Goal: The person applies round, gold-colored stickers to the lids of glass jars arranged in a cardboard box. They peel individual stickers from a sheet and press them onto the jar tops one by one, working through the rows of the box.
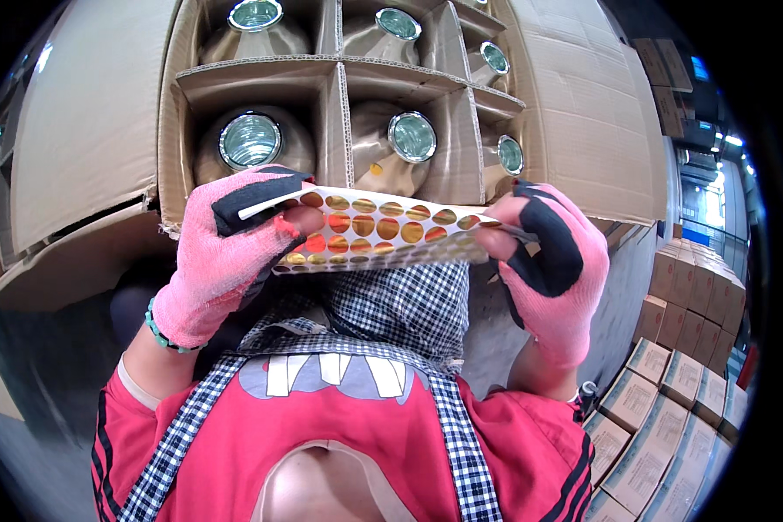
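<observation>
Here's the left hand point(235, 235) and the right hand point(555, 257), each pinching 1 end of the gold-dotted sticker sheet point(383, 229) (what a shine!) by the open carton's point(170, 113) near edge.

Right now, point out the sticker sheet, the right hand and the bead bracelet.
Sticker sheet point(387, 228), head view: middle of its dotted face.
Right hand point(557, 265), head view: middle of its gloved surface.
Bead bracelet point(158, 336), head view: its green beads.

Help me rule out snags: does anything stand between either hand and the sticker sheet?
Nothing visible does: the left hand and right hand hold opposite ends of the sticker sheet. The open carton lies beyond the sheet, not between.
</observation>
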The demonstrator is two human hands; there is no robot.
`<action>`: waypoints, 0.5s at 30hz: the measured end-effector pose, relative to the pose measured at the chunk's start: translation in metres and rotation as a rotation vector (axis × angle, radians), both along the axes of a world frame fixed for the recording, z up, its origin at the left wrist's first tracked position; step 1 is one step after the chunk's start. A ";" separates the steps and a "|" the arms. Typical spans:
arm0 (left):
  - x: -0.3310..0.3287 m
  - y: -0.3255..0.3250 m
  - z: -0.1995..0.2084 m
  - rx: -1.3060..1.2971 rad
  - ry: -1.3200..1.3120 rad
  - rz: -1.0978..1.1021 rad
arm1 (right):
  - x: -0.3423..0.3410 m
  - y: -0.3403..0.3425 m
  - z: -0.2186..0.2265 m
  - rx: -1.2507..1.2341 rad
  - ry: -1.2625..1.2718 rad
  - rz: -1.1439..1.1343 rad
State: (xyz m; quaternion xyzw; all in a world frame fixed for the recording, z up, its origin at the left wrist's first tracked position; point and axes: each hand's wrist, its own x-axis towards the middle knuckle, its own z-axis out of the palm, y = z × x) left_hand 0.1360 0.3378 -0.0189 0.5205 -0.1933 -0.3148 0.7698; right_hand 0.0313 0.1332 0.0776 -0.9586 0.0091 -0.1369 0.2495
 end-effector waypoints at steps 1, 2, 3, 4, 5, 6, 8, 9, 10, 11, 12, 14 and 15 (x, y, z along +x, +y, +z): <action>0.000 0.000 0.004 0.034 0.024 0.004 | 0.001 0.002 0.001 -0.023 -0.021 -0.018; -0.001 0.000 0.007 0.069 0.047 0.009 | 0.002 0.003 0.002 -0.078 -0.062 0.020; -0.001 0.000 0.004 0.011 0.057 0.014 | 0.003 0.002 0.002 -0.132 -0.104 0.058; -0.002 0.000 0.003 0.017 0.034 0.042 | 0.004 0.001 0.002 -0.186 -0.146 0.096; -0.003 0.000 0.001 0.023 0.010 0.069 | 0.005 0.001 0.001 -0.183 -0.158 0.105; -0.004 -0.001 0.000 0.030 -0.013 0.097 | 0.006 0.002 0.000 -0.177 -0.181 0.107; 0.000 -0.004 0.002 0.112 -0.624 0.172 | 0.009 0.003 -0.002 -0.168 -0.225 0.101; 0.003 -0.004 0.006 0.126 -0.754 0.158 | 0.007 0.002 -0.003 -0.164 -0.202 0.080; 0.005 -0.004 0.008 0.139 -0.883 0.144 | 0.005 0.000 -0.004 -0.161 -0.179 0.059; 0.007 -0.001 0.009 0.145 -0.914 0.156 | 0.004 0.000 -0.004 -0.154 -0.159 0.043; 0.008 0.002 0.008 0.149 -0.946 0.166 | 0.004 0.001 -0.003 -0.131 -0.130 0.017; 0.010 0.004 0.009 0.134 -0.949 0.177 | 0.004 0.003 -0.002 -0.085 -0.069 -0.036; 0.011 0.004 0.009 0.115 -0.922 0.177 | 0.004 0.003 -0.003 -0.064 -0.082 -0.041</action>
